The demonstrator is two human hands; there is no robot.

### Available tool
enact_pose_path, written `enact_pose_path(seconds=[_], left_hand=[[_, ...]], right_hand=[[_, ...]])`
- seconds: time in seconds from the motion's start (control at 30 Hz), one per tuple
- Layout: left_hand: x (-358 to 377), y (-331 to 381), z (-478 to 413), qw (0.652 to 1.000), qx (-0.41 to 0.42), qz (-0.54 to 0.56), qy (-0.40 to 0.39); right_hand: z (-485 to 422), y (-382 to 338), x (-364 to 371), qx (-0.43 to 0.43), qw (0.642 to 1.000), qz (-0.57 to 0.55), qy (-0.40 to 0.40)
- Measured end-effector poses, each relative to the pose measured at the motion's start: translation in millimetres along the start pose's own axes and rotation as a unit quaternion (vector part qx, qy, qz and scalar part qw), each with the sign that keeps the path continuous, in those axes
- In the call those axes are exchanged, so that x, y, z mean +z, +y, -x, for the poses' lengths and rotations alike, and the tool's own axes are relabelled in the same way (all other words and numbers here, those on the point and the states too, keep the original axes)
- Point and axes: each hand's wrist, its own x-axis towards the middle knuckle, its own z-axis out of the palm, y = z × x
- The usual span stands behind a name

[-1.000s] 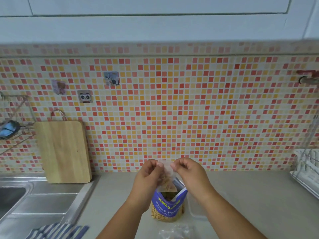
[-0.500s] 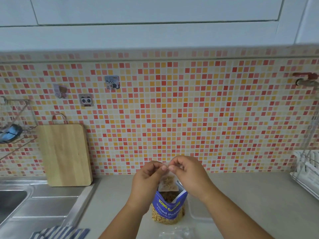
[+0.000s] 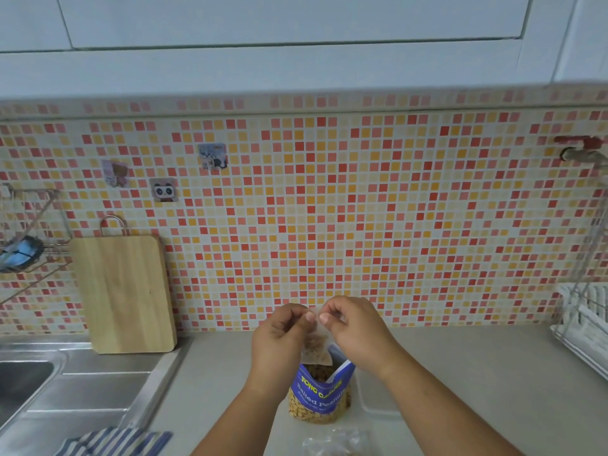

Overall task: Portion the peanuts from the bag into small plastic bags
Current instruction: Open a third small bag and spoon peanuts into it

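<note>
1. Peanuts [image 3: 316,346] show pale tan through a small plastic bag [image 3: 317,352] we hold up above the open blue peanut bag [image 3: 319,394].
2. Our left hand [image 3: 279,337] and right hand [image 3: 353,325] each pinch the small bag's top edge, fingertips closed on the film, almost touching.
3. We see the blue bag standing upright on a beige countertop [image 3: 460,383], with crumpled clear plastic [image 3: 332,444] just in front.
4. We see a wooden cutting board [image 3: 123,292] leaning on the mosaic tile wall [image 3: 329,209], beside a steel sink [image 3: 29,383].
5. We see a dish rack [image 3: 582,320] at the right edge; bare counter lies between it and our hands.
</note>
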Motion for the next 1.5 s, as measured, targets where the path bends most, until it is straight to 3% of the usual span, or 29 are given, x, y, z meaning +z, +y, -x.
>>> enact_pose_path(seconds=[0.4, 0.63, 0.77, 0.87, 0.93, 1.03, 1.17, 1.33, 1.5], left_hand=[[-3, -5, -2, 0.999, -0.028, 0.006, 0.046], [-13, -5, -11, 0.999, -0.046, 0.011, 0.015], [-34, -38, 1, 0.990, -0.128, 0.033, 0.048], [-48, -86, 16, 0.974, -0.216, 0.033, 0.063], [-54, -118, 26, 0.961, -0.264, 0.025, 0.073], [-60, -162, 36, 0.944, -0.320, -0.006, 0.082], [-62, -196, 43, 0.930, -0.347, -0.083, 0.091], [-63, -207, 52, 0.919, -0.322, -0.219, 0.062], [-56, -210, 51, 0.911, -0.264, -0.316, 0.012]], right_hand=[[3, 5, -5, 0.020, 1.000, 0.011, 0.008], [2, 3, -9, 0.092, 0.984, -0.154, -0.025], [17, 19, 0, 0.162, 0.963, -0.150, -0.155], [32, 46, 38, 0.200, 0.933, -0.014, -0.297], [38, 71, 71, 0.217, 0.920, 0.071, -0.319], [51, 94, 103, 0.247, 0.911, 0.208, -0.255], [62, 107, 127, 0.299, 0.913, 0.209, -0.184], [66, 115, 140, 0.342, 0.919, 0.108, -0.163], [66, 117, 130, 0.329, 0.926, -0.123, -0.138]])
